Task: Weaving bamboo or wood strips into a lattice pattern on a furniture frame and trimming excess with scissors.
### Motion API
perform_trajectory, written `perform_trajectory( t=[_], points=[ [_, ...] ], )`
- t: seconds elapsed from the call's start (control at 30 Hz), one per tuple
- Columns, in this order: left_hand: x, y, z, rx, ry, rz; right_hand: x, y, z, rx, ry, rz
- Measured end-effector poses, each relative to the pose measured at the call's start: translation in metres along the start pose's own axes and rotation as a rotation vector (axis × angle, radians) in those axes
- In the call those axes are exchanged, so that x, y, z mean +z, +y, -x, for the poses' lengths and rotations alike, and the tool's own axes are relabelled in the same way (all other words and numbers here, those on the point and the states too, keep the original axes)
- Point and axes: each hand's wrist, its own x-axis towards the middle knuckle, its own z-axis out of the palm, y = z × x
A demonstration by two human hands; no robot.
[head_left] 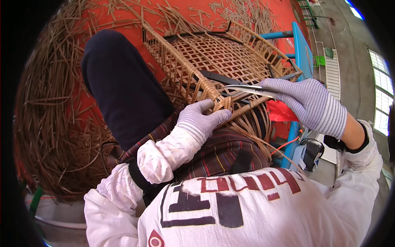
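An open lattice basket-work piece of tan woven strips on a dark metal frame (216, 53) leans across my lap. My left hand (201, 118), in a striped grey-white glove, grips its near corner, thumb and fingers round the wrapped strips (222, 103). My gloved right hand (306, 96) is closed on a slim silver pointed metal tool (255, 89), whose tip reaches over the frame close to that corner. Whether the tool is shears or a blade, I cannot tell. Loose strip ends (257, 142) trail below the corner. The fingertips of my right hand are partly hidden.
A large heap of loose tan strips (53, 123) lies at the left. Cut pieces litter the red floor covering (173, 10). A blue metal frame (302, 53) stands close on the right, with red plastic (280, 112) under my right hand. My knee (119, 82) rises at left.
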Motion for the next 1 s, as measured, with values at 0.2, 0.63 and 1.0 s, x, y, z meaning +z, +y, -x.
perform_trajectory(
  t=[0.2, 0.63, 1.0],
  points=[
    [0.002, -0.013, -0.005, 0.119, 0.107, -0.079, -0.012, -0.007, -0.013, 0.155, -0.156, -0.292],
    [-0.002, -0.009, 0.002, 0.325, 0.223, -0.328, -0.027, -0.029, -0.020, 0.067, -0.292, -0.170],
    [0.000, -0.014, -0.003, 0.266, 0.184, -0.218, -0.020, -0.006, -0.024, 0.012, -0.194, -0.234]
  ],
)
